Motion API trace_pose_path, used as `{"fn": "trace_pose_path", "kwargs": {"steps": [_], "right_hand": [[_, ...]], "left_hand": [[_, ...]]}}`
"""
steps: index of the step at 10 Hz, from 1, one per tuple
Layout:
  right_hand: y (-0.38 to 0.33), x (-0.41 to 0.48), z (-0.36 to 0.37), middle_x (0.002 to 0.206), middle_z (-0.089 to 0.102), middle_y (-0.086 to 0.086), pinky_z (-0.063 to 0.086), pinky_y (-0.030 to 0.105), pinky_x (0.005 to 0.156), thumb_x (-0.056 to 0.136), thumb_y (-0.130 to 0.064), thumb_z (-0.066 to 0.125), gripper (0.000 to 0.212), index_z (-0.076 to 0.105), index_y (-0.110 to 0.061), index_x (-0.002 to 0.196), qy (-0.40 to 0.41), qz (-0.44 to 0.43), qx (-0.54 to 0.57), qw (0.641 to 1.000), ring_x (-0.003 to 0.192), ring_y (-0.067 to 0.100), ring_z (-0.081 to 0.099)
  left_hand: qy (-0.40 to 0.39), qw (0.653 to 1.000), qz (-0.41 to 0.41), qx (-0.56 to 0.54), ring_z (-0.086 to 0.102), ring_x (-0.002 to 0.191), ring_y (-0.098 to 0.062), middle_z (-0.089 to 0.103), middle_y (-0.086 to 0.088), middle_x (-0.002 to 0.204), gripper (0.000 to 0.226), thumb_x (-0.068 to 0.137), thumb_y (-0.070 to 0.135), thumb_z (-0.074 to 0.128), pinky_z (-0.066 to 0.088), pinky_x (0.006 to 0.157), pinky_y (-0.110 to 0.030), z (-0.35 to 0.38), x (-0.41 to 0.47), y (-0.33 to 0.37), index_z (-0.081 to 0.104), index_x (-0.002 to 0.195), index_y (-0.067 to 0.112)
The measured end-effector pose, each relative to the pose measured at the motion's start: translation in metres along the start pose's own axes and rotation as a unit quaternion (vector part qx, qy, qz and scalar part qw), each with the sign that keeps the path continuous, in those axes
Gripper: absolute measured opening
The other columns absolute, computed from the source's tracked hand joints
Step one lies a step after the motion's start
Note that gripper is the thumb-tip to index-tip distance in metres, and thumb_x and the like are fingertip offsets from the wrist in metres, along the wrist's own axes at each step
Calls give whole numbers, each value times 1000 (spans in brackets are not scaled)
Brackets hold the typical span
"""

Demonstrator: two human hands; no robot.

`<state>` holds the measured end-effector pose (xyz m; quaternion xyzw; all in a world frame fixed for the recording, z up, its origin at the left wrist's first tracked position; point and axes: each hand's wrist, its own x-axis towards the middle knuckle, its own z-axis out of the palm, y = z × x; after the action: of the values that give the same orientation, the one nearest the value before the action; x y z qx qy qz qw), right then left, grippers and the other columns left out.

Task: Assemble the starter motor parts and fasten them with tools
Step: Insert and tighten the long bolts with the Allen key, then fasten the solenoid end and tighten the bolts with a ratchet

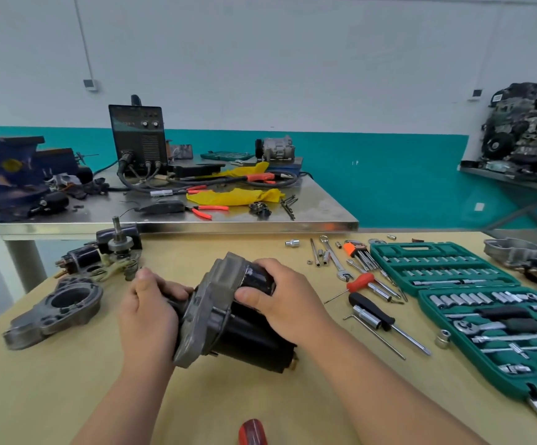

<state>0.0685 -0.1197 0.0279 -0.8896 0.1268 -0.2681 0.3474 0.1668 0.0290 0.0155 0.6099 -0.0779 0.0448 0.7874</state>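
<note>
While the fingers [174,289] of the left hand [149,313] curl tight round the dark end to the left of the grey cast plate [211,293], the right hand [281,300] wraps over the black motor body [254,338], its thumb pressed at the plate's edge. Both hands are clamped on this one sub-assembly, held tilted at the middle of the yellow table [68,396]. Plate and body look joined, or nearly seated, though I cannot tell whether any bolt holds them. Plenty seems left to do: the nose housing [56,311] lies apart at the left, and behind it the shaft with its gear [119,245], the solenoid [80,256] and the pale fork lever [116,268] sit loose together near the table's far edge. No tool is in hand. The spanner [334,260], the red-handled driver [361,281], the black-handled driver [386,319] and the open green socket set [485,303] lie to the right, with another red handle [253,431] at the near edge. I judge this an early to middle stage, with parts being fitted and fastening not yet begun
</note>
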Motion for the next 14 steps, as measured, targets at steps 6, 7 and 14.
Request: {"fn": "trace_pose_path", "kwargs": {"steps": [6, 7, 14], "right_hand": [[-22, -58, -23, 67, 54, -11, 40, 27, 51, 89, -60, 39, 40, 52, -26, 72, -15, -21, -240, 970, 64, 13, 56], [-41, -90, -3, 63, 54, -3, 34, 26, 47, 78, -77, 37, 59, 53, -22, 67, -206, -14, -334, 920, 55, 15, 52], [140, -36, -95, 129, 49, 12, 44, 42, 86, 98, -35, 37, 38, 43, -21, 133, 40, 254, -415, 873, 115, 29, 46]], "left_hand": [[2, 989, -143, 41, 53, 85, -27, 58, -26, 119, 43, 98, 36, 41, 48, 86, -51, -3, 9, -21, 56, 115, 0], [18, 988, -134, 78, 53, 85, -26, 59, -24, 120, 43, 98, 36, 37, 45, 82, -47, -6, 6, -21, 56, 118, 3], [22, 985, 46, 162, 56, 66, -21, 56, 1, 69, 45, 99, 35, 28, 45, 54, -33, -3, -42, -1, 60, 75, 17]]}}
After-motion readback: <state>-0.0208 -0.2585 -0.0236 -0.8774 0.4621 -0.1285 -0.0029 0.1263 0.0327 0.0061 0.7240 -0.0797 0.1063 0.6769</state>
